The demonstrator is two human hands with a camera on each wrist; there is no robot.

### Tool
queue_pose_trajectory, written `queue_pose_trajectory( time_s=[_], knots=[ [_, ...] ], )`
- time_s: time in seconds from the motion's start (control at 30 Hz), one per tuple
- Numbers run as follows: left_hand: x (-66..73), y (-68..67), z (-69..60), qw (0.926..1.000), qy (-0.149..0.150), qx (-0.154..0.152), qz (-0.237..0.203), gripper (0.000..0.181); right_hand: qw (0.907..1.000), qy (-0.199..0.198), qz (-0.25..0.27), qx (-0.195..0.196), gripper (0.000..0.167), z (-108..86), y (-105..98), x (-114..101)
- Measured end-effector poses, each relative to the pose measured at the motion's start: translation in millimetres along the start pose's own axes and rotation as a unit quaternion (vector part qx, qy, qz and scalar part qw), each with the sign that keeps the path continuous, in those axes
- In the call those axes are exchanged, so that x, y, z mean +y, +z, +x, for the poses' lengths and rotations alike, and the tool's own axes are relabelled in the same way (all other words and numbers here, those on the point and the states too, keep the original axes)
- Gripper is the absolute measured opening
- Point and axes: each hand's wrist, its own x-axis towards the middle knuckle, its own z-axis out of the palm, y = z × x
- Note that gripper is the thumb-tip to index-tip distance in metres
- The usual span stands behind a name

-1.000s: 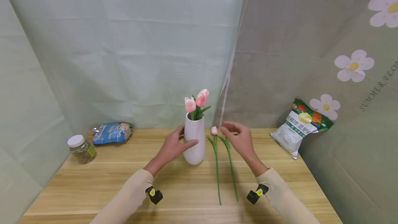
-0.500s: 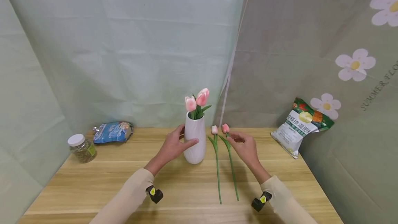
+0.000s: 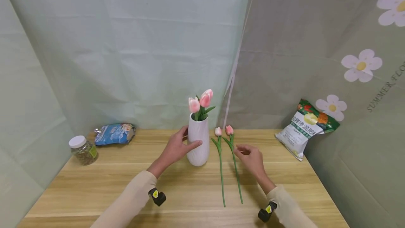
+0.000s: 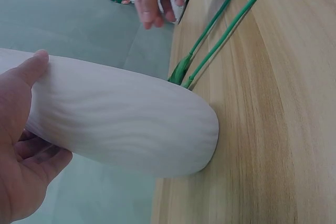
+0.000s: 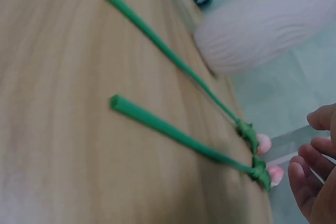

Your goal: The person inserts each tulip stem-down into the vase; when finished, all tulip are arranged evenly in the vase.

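A white ribbed vase (image 3: 198,143) stands upright on the wooden table, several pink tulips (image 3: 194,105) rising from its mouth. My left hand (image 3: 177,147) grips the vase's side, thumb across the front and fingers behind, as the left wrist view also shows. Two more tulips lie side by side to the right: a paler one (image 3: 218,132) and a pinker one (image 3: 229,130), their green stems pointing toward me. Over the pinker tulip's stem hovers my right hand (image 3: 252,158); in the right wrist view its loosely bent fingers (image 5: 310,174) hold nothing and look apart from the stem.
A lidded jar (image 3: 83,150) of dried bits and a blue bag (image 3: 115,134) sit at the table's left. On the right, a white and green bag (image 3: 305,129) leans by the wall. Fabric hangs behind the table's back edge.
My right hand has moved down and toward me, from over the pinker tulip's flower to beside its stem, uncovering the flower. The left hand and vase have stayed put.
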Motion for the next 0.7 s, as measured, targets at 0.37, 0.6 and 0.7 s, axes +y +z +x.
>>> queue_pose_trajectory(
  time_s=[0.37, 0.6, 0.7],
  knots=[
    [-0.7, -0.2, 0.0, 1.0000, 0.005, 0.002, 0.001, 0.083, 0.9996, 0.017, -0.018, -0.011, 0.027, -4.6, 9, 21],
    [-0.1, -0.1, -0.3, 1.0000, 0.001, 0.003, 0.006, 0.083, 0.9991, 0.004, -0.042, -0.009, 0.024, -2.9, 14, 30],
    [0.5, -0.3, -0.5, 1.0000, 0.002, 0.004, 0.003, 0.083, 0.9989, 0.002, -0.046, -0.013, 0.023, -1.9, 15, 32]
  ],
)
